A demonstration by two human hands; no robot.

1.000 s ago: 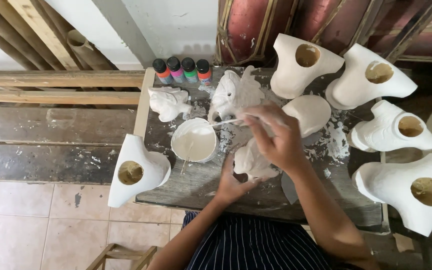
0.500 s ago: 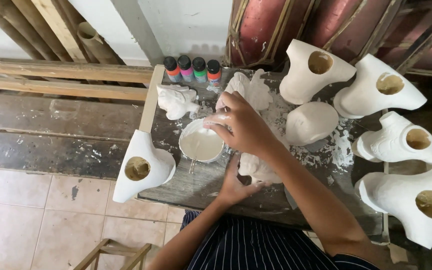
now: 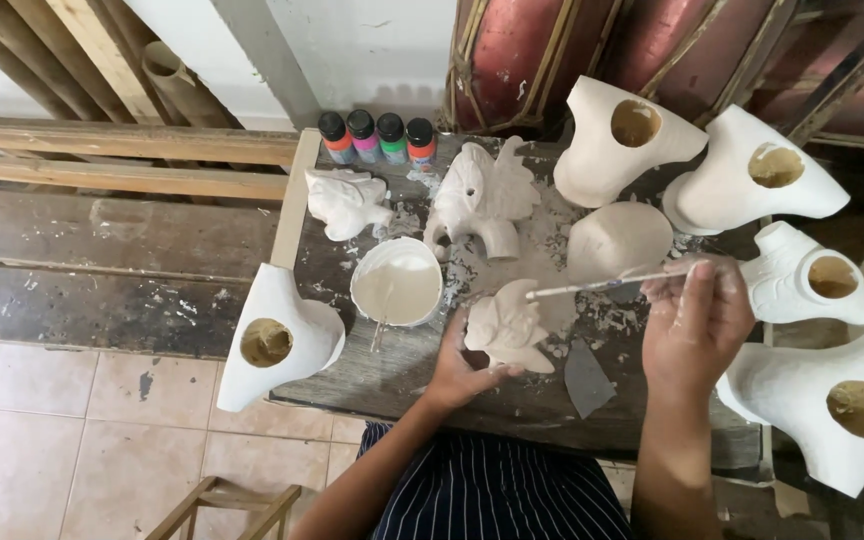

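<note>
Left hand [image 3: 462, 365] clamps the small figurine [image 3: 508, 325] steady on the desk [image 3: 512, 400] while right hand [image 3: 692, 320], pinching the brush [image 3: 602, 285], should stroke lightly.

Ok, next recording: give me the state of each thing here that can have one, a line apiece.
Left hand: grip closed on the small figurine.
Small figurine: held on the table, unpainted.
Right hand: grip closed on the brush.
Brush: lifted, tip over the figurine.
Bowl: upright, filled with white paint.
Four paint bottles: upright, capped.
Hollow casts: openings facing up.
</note>
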